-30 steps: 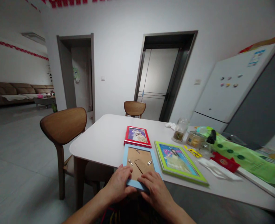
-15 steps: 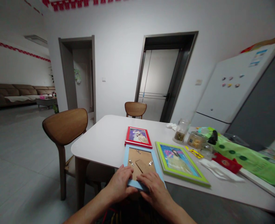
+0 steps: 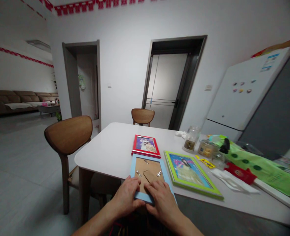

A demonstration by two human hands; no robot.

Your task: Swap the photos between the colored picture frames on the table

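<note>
Blue picture frame [image 3: 148, 167], lying back side up at the near edge of the pale surface [image 3: 105, 149]. Its long axis runs away from the person, the far end leaning slightly to the left; the near end extends past the surface's edge. The brown backing, with its stand leg [image 3: 150, 175] and metal clips [image 3: 159, 174], faces upward.

The left hand [image 3: 127, 194] grasps the near left corner, fingers over the border and thumb at the near side. The right hand [image 3: 161, 198] grasps the near right corner, fingers spread on the backing beside the stand leg.

Compared with the frame half a second earlier, the whole scene sits a little lower in view; the hands and the blue picture frame keep nearly the same arrangement.

The far end meets the red picture frame [image 3: 146, 146]; whether the two overlap cannot be told. To the right, just beside, lies the green picture frame [image 3: 188, 171], separated at the far corner by a narrow gap. Open room extends left across the surface to its rounded corner; the right is crowded by a glass jar [image 3: 192, 140], a yellow packet [image 3: 207, 163] and a green bag [image 3: 255, 164].
</note>
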